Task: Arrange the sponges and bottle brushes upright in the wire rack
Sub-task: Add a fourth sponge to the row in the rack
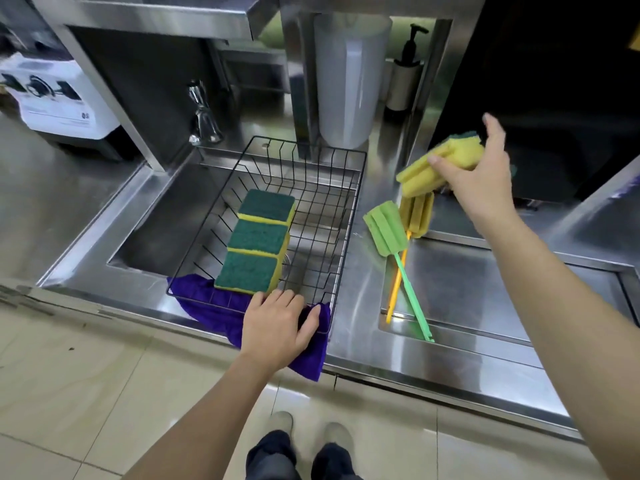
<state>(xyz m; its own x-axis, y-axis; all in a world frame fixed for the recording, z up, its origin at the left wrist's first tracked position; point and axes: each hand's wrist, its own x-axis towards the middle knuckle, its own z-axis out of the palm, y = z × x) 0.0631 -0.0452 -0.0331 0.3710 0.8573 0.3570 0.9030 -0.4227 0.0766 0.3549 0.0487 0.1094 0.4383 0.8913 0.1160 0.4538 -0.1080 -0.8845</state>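
Note:
A black wire rack (346,216) sits over the left sink. Three green-topped yellow sponges (254,240) stand in a row inside it. My left hand (277,323) rests on the rack's front rim, over a purple cloth (221,306). My right hand (478,181) is raised to the right of the rack and grips a stack of yellow sponges (440,166). Below that hand lie a green bottle brush (386,233) and a yellow bottle brush (417,213), their handles slanting down into the right basin.
A chrome tap (202,112) stands behind the left sink. A frosted plastic container (349,81) and a pump bottle (403,77) stand at the back. The steel counter edge (415,375) runs in front. A white appliance (52,95) sits at far left.

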